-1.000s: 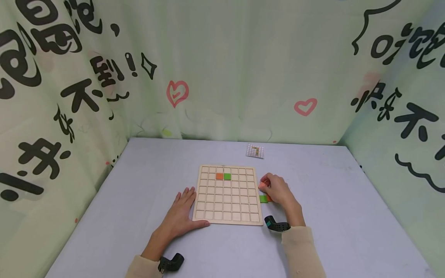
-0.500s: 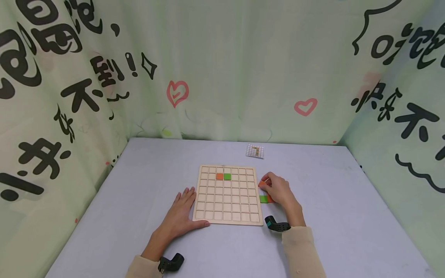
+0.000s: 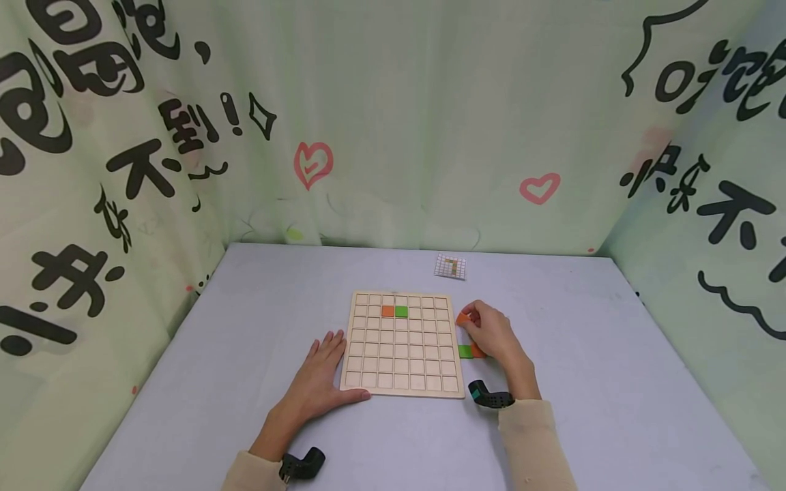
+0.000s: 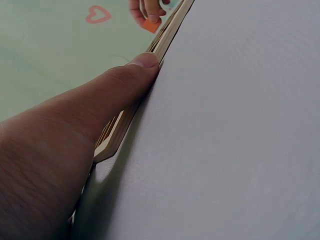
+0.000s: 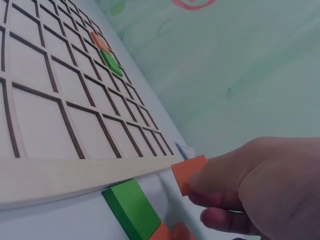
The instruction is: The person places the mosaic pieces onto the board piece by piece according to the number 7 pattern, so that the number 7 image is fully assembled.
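A square wooden grid board (image 3: 402, 350) lies on the table. In one of its upper rows an orange tile (image 3: 388, 311) and a green tile (image 3: 401, 311) sit side by side. My left hand (image 3: 319, 378) rests along the board's left side, fingers straight, with the thumb on the near edge. Just off the board's right edge, my right hand (image 3: 493, 337) pinches another orange tile (image 5: 185, 174) between thumb and fingers, raised above the table. Below that hand a green tile (image 5: 132, 207) lies beside the board, touching an orange one (image 3: 477, 351) partly covered by the hand.
A small card (image 3: 451, 266) printed with a grid and coloured cells lies behind the board. The white table (image 3: 295, 293) meets a pale green curtain (image 3: 417, 136) at the back and sides. Black devices (image 3: 303, 465) are strapped to both wrists.
My right hand has shifted slightly up and away from the table's near side, with the orange tile tilting in its fingers. The left hand and board have stayed still.
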A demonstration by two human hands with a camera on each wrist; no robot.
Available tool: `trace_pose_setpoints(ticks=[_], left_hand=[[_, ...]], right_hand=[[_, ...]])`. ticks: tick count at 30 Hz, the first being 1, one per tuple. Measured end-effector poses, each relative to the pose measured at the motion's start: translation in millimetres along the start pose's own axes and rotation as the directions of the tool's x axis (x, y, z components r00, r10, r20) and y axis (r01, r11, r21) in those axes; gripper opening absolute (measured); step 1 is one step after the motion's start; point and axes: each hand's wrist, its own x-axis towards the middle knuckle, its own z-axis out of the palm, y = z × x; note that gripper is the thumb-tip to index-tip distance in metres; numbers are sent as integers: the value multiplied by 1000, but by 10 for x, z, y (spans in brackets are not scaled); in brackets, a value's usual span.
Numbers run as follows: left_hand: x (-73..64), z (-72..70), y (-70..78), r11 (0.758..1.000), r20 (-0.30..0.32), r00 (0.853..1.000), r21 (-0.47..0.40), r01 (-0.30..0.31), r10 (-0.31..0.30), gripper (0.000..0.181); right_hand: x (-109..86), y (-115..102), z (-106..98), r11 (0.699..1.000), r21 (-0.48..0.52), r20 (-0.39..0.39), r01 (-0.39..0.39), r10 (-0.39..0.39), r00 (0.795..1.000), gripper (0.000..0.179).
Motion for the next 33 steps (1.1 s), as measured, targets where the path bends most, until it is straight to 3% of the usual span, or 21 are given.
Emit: trace_pose_setpoints(ticks=[13,33], left_hand=[[3,8,2,1000,2,1000,4,12,-12,114],[18,25,-12,999,20,999,20,32,-32,116]], right_hand=[[-3,-101,21,998,64,-53,15,-12,999,28],[11,-238,136,984,139,-98,111,-98,990,23]])
